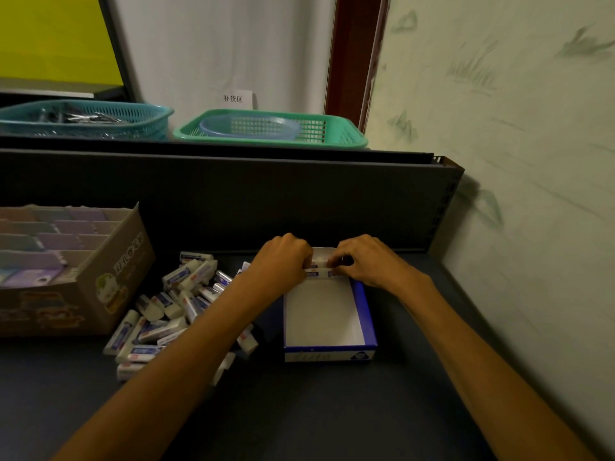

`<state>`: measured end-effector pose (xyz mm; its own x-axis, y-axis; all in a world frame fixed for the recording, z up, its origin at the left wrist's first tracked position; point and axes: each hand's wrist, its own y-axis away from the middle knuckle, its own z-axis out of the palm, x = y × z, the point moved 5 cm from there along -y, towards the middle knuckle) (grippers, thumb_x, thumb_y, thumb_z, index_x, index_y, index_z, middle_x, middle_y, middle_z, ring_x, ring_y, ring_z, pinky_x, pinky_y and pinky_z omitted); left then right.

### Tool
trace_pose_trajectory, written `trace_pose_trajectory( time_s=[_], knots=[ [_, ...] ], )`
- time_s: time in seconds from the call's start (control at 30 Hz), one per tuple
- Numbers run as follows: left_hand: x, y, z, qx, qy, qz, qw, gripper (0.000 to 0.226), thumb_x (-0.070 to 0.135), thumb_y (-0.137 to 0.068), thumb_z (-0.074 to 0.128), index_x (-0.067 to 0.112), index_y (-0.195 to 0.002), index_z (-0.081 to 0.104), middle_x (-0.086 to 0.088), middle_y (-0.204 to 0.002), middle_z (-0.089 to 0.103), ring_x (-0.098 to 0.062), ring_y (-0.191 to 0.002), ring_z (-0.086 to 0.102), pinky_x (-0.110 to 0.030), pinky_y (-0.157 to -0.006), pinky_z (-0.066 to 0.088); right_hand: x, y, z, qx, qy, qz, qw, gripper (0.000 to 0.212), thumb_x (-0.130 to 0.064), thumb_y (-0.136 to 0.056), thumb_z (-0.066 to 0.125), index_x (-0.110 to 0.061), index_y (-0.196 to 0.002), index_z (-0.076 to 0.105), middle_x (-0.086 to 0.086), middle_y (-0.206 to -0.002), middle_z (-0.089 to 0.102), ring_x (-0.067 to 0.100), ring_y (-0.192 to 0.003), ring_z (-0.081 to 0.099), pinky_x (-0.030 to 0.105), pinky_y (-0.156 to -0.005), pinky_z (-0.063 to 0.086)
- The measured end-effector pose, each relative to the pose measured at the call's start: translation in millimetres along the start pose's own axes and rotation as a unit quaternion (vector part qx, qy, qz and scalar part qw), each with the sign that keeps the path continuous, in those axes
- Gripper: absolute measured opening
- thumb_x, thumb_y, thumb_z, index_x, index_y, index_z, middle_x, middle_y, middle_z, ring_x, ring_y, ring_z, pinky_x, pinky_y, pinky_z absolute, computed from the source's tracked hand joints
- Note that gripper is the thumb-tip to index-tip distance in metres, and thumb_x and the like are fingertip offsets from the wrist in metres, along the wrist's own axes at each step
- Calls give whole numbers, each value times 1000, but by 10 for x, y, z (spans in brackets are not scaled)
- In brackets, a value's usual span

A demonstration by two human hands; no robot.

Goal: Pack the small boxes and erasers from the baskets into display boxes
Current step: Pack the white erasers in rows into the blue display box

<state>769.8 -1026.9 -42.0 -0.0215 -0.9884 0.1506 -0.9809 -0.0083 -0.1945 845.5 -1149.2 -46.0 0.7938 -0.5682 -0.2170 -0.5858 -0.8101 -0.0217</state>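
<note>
A blue and white display box (364,314) stands open on the dark shelf, its white floor mostly bare. At its far end lie white erasers with blue sleeves (318,268), set side by side. My left hand (281,261) and my right hand (366,261) both have curled fingers pinching these erasers against the box's back wall. A loose pile of the same erasers (173,304) lies on the shelf left of the box, partly under my left forearm.
A brown cardboard display box (109,277) filled with pastel small boxes stands at the left. On the upper shelf sit a teal basket (139,118) and a green basket (332,128) with a blue bowl inside. A wall closes the right side.
</note>
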Motion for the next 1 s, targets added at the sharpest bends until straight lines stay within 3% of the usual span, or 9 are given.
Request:
trace_pose_trajectory(
  time_s=[0.2, 0.3, 0.47, 0.57, 0.73, 0.83, 1.0],
  knots=[
    [-34, 9, 8, 1, -3, 11, 1000, 33, 29, -87, 61, 16, -117, 56, -1, -117, 50, -13, -101, 45, -21, -80, 33, -8, -5, -16, 25, -38, -1, 999, 37, -22, -84, 69, -22, -119, 56, -3, -120, 49, 12, -103, 52, 33, -88, 50],
    [-60, 0, 33, -7, 2, 3, 1000, 35, 32, -89, 59, 19, -120, 56, -3, -117, 49, -13, -100, 45, -23, -82, 35, -20, -11, -14, 14, -37, 1, 999, 45, -23, -86, 67, -20, -129, 52, -2, -125, 49, 13, -108, 51, 33, -92, 48],
    [-85, -44, 88, -15, 13, -5, 1000, 29, 32, -89, 59, 18, -114, 60, -2, -114, 56, -11, -96, 52, -20, -78, 37, -21, -32, -14, 15, -26, 3, 1000, 37, -22, -86, 67, -20, -122, 58, -3, -118, 54, 7, -94, 52, 28, -84, 49],
    [-80, -38, 70, 5, 23, -5, 1000, 31, 29, -87, 62, 17, -114, 56, 0, -118, 49, -10, -93, 50, -20, -77, 39, -17, -42, -18, 24, -14, 4, 1000, 39, -24, -85, 68, -22, -122, 57, -4, -118, 53, 6, -93, 51, 27, -81, 49],
    [-84, -26, -15, 41, -16, -10, 999, 58, 33, -79, 69, 21, -129, 43, -1, -130, 38, -17, -117, 36, -28, -93, 36, -3, -32, -71, 80, 25, 2, 996, 58, -31, -78, 74, -28, -128, 45, -6, -126, 40, 9, -110, 44, 31, -86, 48],
    [-150, -75, -17, 7, -1, -35, 999, 68, 32, -77, 72, 21, -136, 39, -2, -133, 44, -19, -120, 42, -34, -99, 41, 31, -69, -58, 56, 24, 26, 998, 72, -33, -77, 75, -28, -138, 38, -4, -135, 40, 14, -122, 40, 34, -94, 43],
    [-223, -110, 42, -51, 76, -44, 995, 51, 21, -78, 73, 20, -124, 51, 0, -117, 58, -13, -102, 57, -27, -86, 50, 87, -106, 16, -11, -63, 55, 996, 50, -28, -79, 73, -29, -124, 51, -3, -121, 58, 12, -102, 56, 34, -86, 50]
  ],
)
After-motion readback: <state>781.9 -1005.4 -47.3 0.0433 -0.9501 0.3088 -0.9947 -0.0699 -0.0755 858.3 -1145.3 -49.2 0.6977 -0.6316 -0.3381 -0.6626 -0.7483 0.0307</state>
